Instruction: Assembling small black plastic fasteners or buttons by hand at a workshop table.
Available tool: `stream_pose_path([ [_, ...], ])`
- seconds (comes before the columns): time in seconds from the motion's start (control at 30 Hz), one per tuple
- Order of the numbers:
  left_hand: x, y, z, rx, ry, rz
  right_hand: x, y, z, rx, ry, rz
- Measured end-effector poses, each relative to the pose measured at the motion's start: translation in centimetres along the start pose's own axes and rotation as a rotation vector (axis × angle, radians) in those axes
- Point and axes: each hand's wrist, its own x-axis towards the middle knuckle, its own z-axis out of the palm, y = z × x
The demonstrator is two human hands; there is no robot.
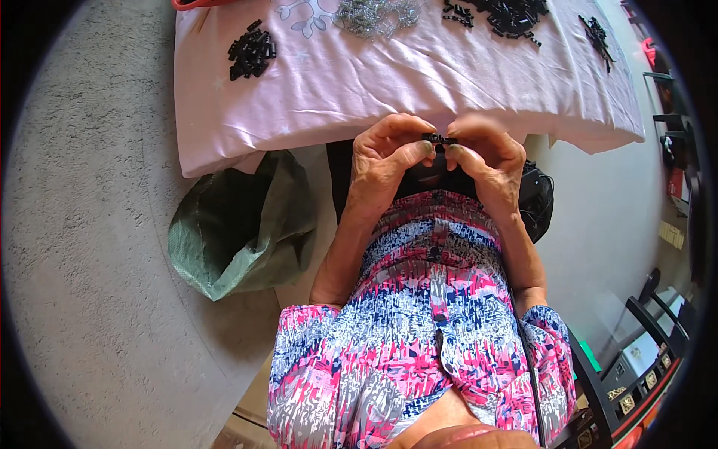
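Close to the table's near edge, both my hands meet over a small black ridged piece [440, 139]. My left hand [383, 159] pinches its left end between thumb and fingers. Its right end is between the thumb and fingers of my right hand [490, 159], whose fingertips are partly blurred. The piece looks like the small black parts on the table, but its exact kind is too small to make out. Beyond my hands lie a pile of short black pieces [252, 54], a heap of clear silvery parts [374, 18] and a larger black pile [514, 16].
A pink cloth [336, 97] covers the table. Thin black strips [597, 41] lie at its right, and a red container rim [196, 4] shows far left. An open green woven sack [288, 239] stands on the floor at left. Dark furniture [643, 322] lines the right side.
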Motion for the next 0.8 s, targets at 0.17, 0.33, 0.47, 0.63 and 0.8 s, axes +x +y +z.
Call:
stream_pose_path([
  [0.17,0.15,-0.10,-0.02,0.062,0.002,0.028,0.22,0.62,-0.03,-0.073,-0.010,-0.182],
  [0.33,0.11,-0.35,-0.02,0.049,-0.008,0.027,0.29,0.63,-0.27,-0.209,-0.037,-0.334],
  [0.47,0.09,-0.59,-0.19,0.045,-0.022,0.017,0.17,0.81,-0.43,-0.210,-0.027,-0.327],
  [0.63,-0.20,-0.50,-0.03,0.084,-0.024,0.015,-0.18,0.52,-0.34,-0.150,-0.048,-0.246],
  [0.8,-0.10,-0.19,0.53,0.165,-0.027,0.061,-0.24,0.41,-0.38,-0.095,-0.048,-0.176],
])
